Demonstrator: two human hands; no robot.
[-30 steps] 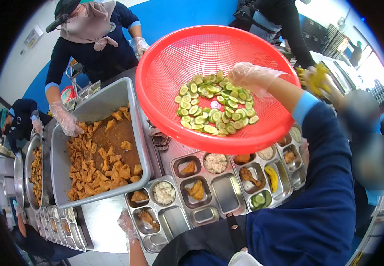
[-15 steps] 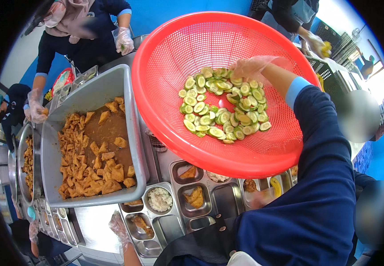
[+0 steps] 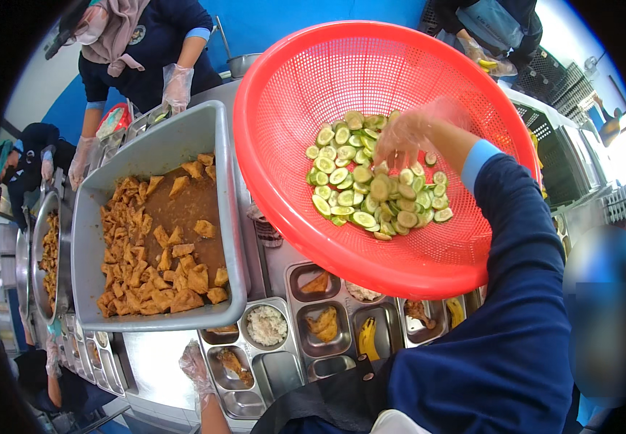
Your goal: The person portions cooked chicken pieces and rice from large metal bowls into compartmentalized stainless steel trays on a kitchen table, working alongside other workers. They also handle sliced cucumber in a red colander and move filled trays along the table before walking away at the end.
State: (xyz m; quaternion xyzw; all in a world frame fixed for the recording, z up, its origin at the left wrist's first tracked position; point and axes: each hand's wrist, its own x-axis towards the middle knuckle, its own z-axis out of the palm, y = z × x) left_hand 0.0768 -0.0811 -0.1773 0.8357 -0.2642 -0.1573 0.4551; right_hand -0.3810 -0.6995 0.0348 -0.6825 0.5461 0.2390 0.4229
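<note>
Across the right of the scene spreads a wide, round, red plastic colander (image 3: 371, 276) with meshed walls, its near rim overhanging steel trays. To its left stands a deep, rectangular grey plastic tub (image 3: 161, 148) holding brown, chunky fried pieces (image 3: 150, 282) in brown sauce. On the near side lies a shiny steel compartment tray (image 3: 279, 372) with white rice (image 3: 266, 325) and a browned piece of chicken (image 3: 235, 365).

Inside the colander is the right hand (image 3: 408, 134), in a clear plastic glove, its fingers bent and pointing down; blur hides whether they close on anything. Near the left edge of that steel tray is the left hand (image 3: 196, 367), likewise gloved, its fingers loosely curled; whether they touch the tray I cannot tell.

Smallest are the thin, oval cucumber slices (image 3: 339, 176), pale green inside with darker green skins, some browner, heaped loosely on the colander's bottom. They lie directly beneath the right fingers and around them, mostly to the left and near side.
</note>
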